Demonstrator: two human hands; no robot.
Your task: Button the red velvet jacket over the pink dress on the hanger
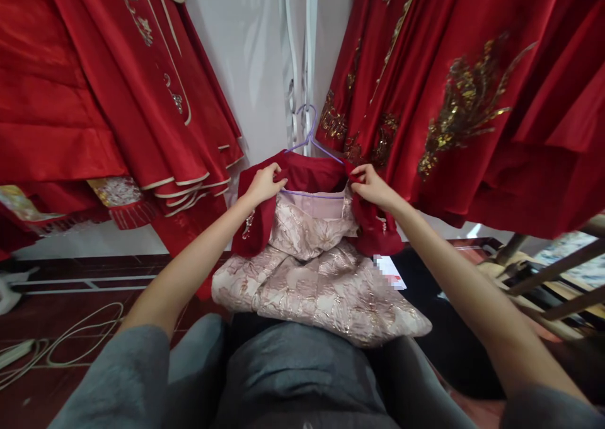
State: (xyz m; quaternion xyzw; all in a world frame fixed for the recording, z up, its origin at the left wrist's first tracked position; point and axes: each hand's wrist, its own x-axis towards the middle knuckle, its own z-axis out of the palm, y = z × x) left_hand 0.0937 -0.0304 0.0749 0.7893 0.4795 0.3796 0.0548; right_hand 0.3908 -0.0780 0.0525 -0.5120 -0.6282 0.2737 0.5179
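Note:
A short red jacket [253, 227] and a pale pink brocade dress [312, 284] hang together from a purple hanger [310, 138]. My left hand [267, 182] pinches the jacket at its left shoulder edge. On the opposite side, my right hand [371, 185] is closed on the jacket's right shoulder edge. The jacket front lies spread to both sides, with the dress's bodice and pale lining showing between. Over my knees drapes the dress's skirt. A white tag [390, 271] shows at the skirt's right side.
Red embroidered garments [142, 89] hang at the left, and red gowns with gold sequins [466, 101] at the right. Behind the hanger is a white panel [236, 51]. A white cable [70, 341] lies on the dark red floor; a wooden rack [558, 271] stands at far right.

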